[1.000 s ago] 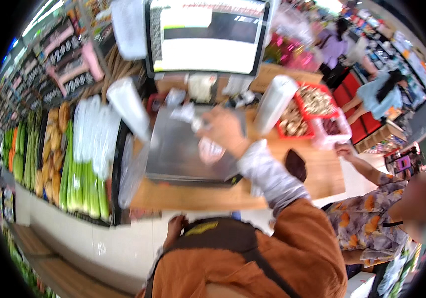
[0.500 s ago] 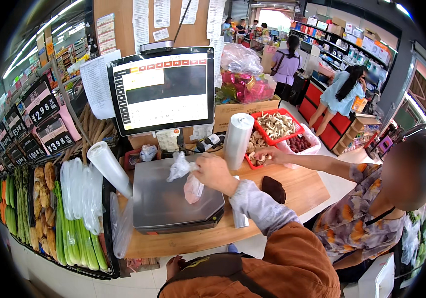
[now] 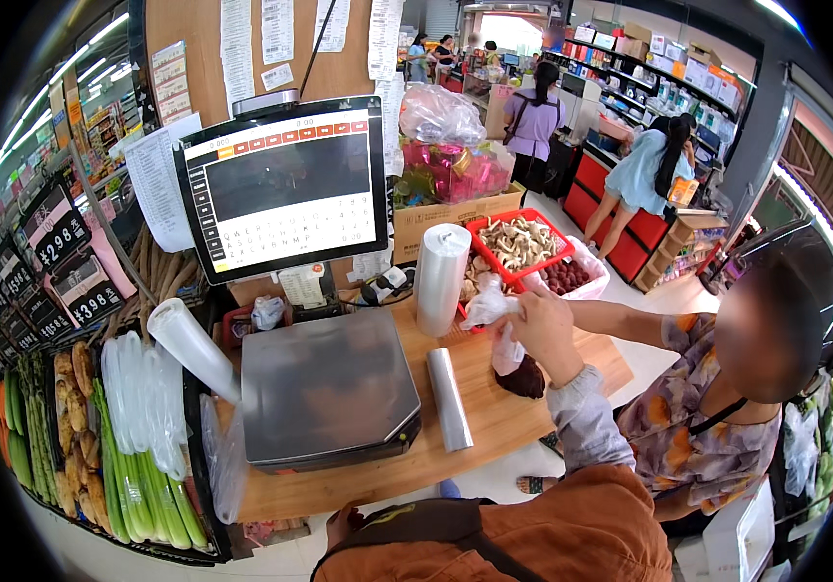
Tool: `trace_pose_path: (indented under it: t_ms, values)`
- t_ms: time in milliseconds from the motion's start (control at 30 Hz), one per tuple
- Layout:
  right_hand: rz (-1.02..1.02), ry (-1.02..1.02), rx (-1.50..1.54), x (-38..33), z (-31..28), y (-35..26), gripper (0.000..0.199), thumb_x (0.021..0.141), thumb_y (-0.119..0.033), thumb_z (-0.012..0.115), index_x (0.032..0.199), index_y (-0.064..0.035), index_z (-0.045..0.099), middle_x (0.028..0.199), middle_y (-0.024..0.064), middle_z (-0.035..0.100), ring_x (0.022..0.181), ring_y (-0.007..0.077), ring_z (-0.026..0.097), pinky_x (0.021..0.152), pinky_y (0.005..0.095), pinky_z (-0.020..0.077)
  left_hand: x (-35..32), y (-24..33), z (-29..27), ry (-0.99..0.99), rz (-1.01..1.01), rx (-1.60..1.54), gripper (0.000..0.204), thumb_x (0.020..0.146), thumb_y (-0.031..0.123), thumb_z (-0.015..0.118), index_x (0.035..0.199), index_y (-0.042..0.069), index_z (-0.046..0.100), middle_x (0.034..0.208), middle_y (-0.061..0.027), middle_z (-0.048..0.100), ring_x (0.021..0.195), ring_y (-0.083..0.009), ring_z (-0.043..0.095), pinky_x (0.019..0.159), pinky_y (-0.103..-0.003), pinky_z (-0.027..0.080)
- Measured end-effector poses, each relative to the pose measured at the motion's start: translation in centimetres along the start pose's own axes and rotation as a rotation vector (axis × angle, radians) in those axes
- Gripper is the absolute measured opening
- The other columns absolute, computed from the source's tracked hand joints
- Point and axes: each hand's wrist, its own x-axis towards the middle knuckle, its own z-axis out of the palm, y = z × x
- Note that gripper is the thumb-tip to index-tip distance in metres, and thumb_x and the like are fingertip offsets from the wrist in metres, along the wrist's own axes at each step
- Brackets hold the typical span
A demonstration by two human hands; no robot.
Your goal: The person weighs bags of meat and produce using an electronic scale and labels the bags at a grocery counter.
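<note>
My right hand (image 3: pixel 544 335) is closed on a small knotted plastic bag (image 3: pixel 490 305), held over the right part of the wooden counter (image 3: pixel 474 427). The bag's lower part hangs below my fingers, beside a dark brown object (image 3: pixel 521 380) I cannot make out. To the left stands the grey flat-topped weighing scale (image 3: pixel 329 388) with nothing on its plate. Only a bit of my left hand (image 3: pixel 341 525) shows at the lower edge, next to a dark strap; its fingers cannot be made out. Another person's arm (image 3: pixel 620 322) reaches in from the right, its hand hidden behind mine.
Behind the scale stands a touch screen (image 3: pixel 285 189). Bag rolls stand upright (image 3: pixel 442 281), lie on the counter (image 3: pixel 450 400) and lean at left (image 3: pixel 193 349). A red basket of mushrooms (image 3: pixel 523 242) sits near a bag of dark red fruit (image 3: pixel 571 278). Celery (image 3: pixel 149 485) fills the left rack.
My right hand has carried the plastic bag from above the scale rightward, near the other person's arm. The scale plate is now bare, and the view has shifted slightly.
</note>
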Motion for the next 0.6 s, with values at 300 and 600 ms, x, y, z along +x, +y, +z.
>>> trace_pose_path:
  t_ms: [300, 600]
  values:
    - [0.270, 0.077, -0.185, -0.9, -0.3, 6.6, 0.019, 0.067, -0.016, 0.066, 0.077, -0.0016, 0.059, 0.079, 0.0146, 0.056, 0.075, 0.0344, 0.058, 0.066, 0.0439, 0.0465, -0.7, 0.0, 0.6, 0.085, 0.029, -0.017, 0.028, 0.089, 0.025, 0.056, 0.085, -0.003, 0.059, 0.074, -0.0129, 0.061, 0.060, -0.0219, 0.058, 0.057, -0.034, 0.048]
    - [0.303, -0.141, 0.422, -2.2, -1.8, 0.7, 0.018, 0.079, -0.018, 0.064, 0.089, -0.0036, 0.063, 0.078, 0.0139, 0.064, 0.072, 0.0307, 0.062, 0.061, 0.0416, 0.0497, 5.5, -6.3, -3.9, 0.064, -0.004, -0.105, 0.030, 0.089, 0.026, 0.058, 0.084, -0.003, 0.058, 0.070, -0.0111, 0.059, 0.060, -0.0236, 0.060, 0.056, -0.037, 0.051]
